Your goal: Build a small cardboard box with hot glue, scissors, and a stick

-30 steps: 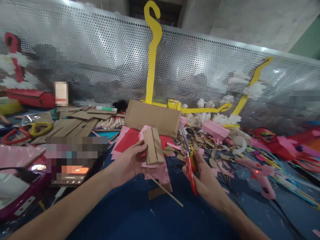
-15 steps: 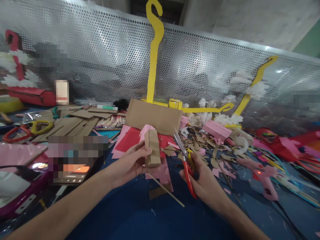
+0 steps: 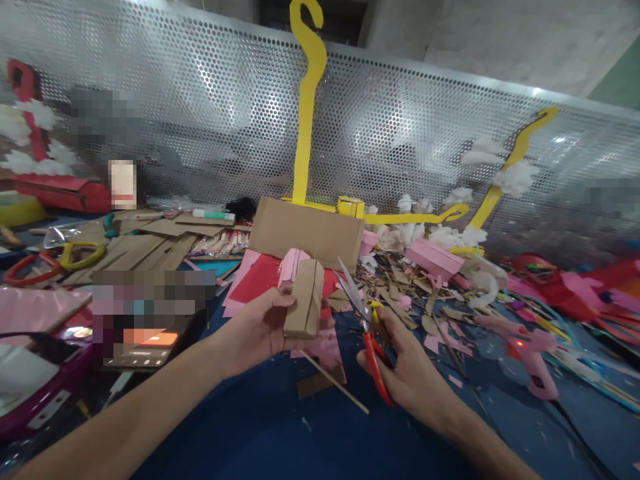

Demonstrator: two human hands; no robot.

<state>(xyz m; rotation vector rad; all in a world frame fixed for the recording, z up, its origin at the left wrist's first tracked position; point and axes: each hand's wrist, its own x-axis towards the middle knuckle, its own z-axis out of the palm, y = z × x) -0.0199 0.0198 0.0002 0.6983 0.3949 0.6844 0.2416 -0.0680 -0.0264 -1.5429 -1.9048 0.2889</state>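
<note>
A small folded cardboard box (image 3: 303,300) is held upright by my left hand (image 3: 263,323), its fingers closed around the left side and back. My right hand (image 3: 403,363) grips a pair of scissors (image 3: 373,353) with red and yellow handles. Their blades are slightly apart and point up and left, just right of the cardboard box and not touching it. Behind the box lie red paper (image 3: 257,280) and a small pink folded piece (image 3: 293,261). Below it, pink paper scraps (image 3: 327,350) and a thin wooden stick (image 3: 335,381) rest on the blue table (image 3: 280,433).
A pink glue gun (image 3: 525,353) with a lit red light lies at right. Cardboard scraps (image 3: 395,287) litter the middle. A brown cardboard sheet (image 3: 305,233) leans before a tall yellow hook shape (image 3: 306,127). A phone (image 3: 145,347) sits at left, and a perforated metal panel (image 3: 225,113) stands behind.
My left hand has turned the cardboard box so a broader face shows. The scissors have shifted slightly left, nearer the box, still in my right hand.
</note>
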